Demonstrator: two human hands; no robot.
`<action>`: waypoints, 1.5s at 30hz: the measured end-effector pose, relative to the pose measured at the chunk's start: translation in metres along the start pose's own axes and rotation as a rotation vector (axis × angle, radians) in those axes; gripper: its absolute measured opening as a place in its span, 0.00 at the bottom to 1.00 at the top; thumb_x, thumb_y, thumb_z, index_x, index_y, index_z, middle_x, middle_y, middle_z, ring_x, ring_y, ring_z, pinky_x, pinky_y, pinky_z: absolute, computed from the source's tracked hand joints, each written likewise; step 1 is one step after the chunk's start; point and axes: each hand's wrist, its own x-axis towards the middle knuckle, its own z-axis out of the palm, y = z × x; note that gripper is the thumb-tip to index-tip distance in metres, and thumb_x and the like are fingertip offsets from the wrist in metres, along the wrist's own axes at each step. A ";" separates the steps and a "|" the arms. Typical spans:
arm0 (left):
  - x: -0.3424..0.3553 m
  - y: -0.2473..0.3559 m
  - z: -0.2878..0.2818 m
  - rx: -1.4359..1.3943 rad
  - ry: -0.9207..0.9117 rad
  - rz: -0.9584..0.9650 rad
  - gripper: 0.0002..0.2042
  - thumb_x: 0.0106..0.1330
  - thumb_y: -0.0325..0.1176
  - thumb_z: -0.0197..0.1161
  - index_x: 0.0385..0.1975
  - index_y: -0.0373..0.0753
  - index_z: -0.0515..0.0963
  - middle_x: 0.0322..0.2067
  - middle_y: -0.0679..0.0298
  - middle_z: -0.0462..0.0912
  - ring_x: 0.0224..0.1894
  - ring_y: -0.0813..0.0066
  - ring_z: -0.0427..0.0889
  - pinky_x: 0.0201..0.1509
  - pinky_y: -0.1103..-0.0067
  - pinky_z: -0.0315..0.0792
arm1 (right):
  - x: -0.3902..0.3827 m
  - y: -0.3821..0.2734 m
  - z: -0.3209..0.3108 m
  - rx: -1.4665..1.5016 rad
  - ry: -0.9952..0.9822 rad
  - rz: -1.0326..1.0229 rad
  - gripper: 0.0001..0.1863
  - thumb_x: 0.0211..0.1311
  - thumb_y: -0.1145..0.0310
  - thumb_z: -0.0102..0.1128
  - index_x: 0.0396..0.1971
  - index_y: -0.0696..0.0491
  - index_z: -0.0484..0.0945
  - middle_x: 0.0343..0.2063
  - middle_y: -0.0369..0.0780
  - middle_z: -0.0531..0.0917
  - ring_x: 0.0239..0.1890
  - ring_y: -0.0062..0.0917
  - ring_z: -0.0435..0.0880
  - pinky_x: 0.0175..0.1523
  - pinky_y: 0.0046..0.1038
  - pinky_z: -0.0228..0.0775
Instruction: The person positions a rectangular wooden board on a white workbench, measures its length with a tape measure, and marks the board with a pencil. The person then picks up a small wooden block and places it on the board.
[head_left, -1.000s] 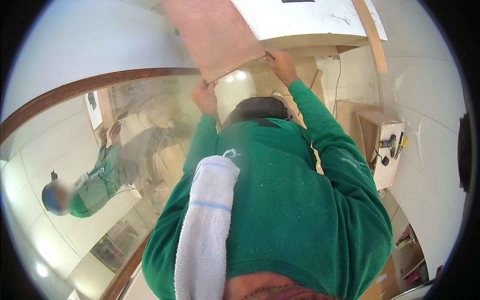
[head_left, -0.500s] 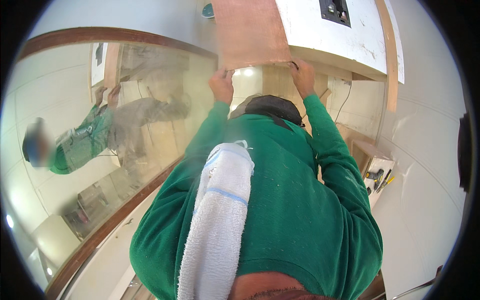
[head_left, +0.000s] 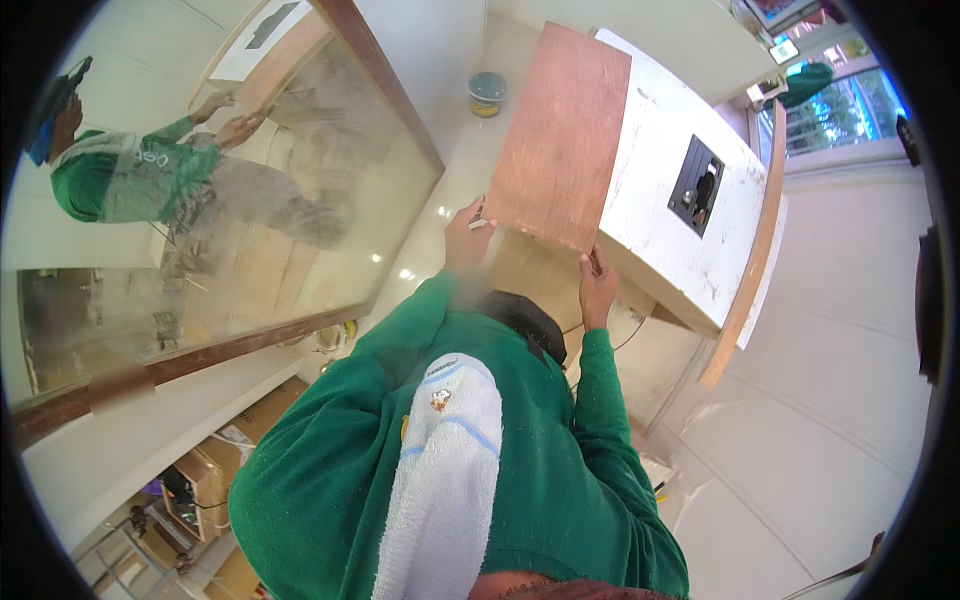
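Reddish, the board (head_left: 562,140) covered the left edge of the worktop (head_left: 650,130), its far end now in view where half a second earlier it was cut off; whether it rested there was unclear. The left hand (head_left: 466,242) kept its grip closed on the near left corner, the right hand (head_left: 598,292) on the near right, so handling remained two-handed.

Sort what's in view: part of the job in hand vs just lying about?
In the job:
- reddish-brown rectangular wooden panel
- left hand and right hand, gripping its near corners
- white-topped pale wooden table, probably; the panel overlaps it in view

Apparently lying about:
- round teal-topped tub
- long light-brown wooden strip
- large brown-framed mirror
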 end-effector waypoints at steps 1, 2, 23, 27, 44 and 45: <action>-0.001 -0.002 0.002 0.027 0.020 0.024 0.28 0.75 0.35 0.74 0.73 0.33 0.79 0.61 0.49 0.89 0.63 0.59 0.89 0.65 0.68 0.82 | 0.003 0.001 -0.003 0.021 -0.006 -0.014 0.29 0.78 0.68 0.69 0.73 0.65 0.77 0.60 0.54 0.90 0.61 0.37 0.91 0.65 0.35 0.83; 0.001 -0.003 0.004 0.051 0.038 0.058 0.28 0.76 0.37 0.73 0.73 0.34 0.80 0.59 0.49 0.90 0.63 0.59 0.89 0.65 0.68 0.82 | 0.007 0.002 -0.006 -0.012 0.001 -0.002 0.30 0.78 0.68 0.69 0.73 0.65 0.77 0.60 0.54 0.90 0.61 0.37 0.91 0.65 0.35 0.83; 0.367 0.100 0.130 0.093 -0.005 -0.147 0.33 0.75 0.43 0.69 0.76 0.30 0.74 0.66 0.38 0.84 0.70 0.42 0.83 0.76 0.61 0.75 | 0.394 -0.086 0.025 -0.244 -0.076 0.141 0.39 0.82 0.57 0.64 0.81 0.65 0.65 0.73 0.56 0.79 0.69 0.41 0.84 0.69 0.38 0.80; 0.373 0.106 0.134 0.057 -0.085 -0.157 0.28 0.76 0.38 0.67 0.73 0.34 0.79 0.57 0.39 0.89 0.62 0.43 0.88 0.70 0.60 0.78 | 0.427 -0.095 0.044 -0.193 -0.065 0.175 0.37 0.81 0.61 0.65 0.80 0.67 0.67 0.74 0.54 0.79 0.68 0.38 0.85 0.71 0.36 0.78; 0.379 0.100 0.130 0.133 -0.079 -0.027 0.23 0.73 0.31 0.67 0.66 0.28 0.83 0.41 0.44 0.92 0.43 0.49 0.91 0.56 0.62 0.82 | 0.429 -0.078 0.079 -0.541 0.219 0.043 0.32 0.72 0.62 0.74 0.71 0.61 0.82 0.60 0.51 0.83 0.54 0.40 0.91 0.61 0.37 0.84; 0.380 0.098 0.128 0.153 -0.115 -0.035 0.24 0.73 0.31 0.68 0.66 0.28 0.83 0.43 0.44 0.92 0.46 0.48 0.92 0.57 0.63 0.82 | 0.431 -0.078 0.078 -0.429 0.192 0.036 0.32 0.72 0.62 0.75 0.71 0.61 0.81 0.59 0.51 0.84 0.54 0.40 0.91 0.60 0.37 0.84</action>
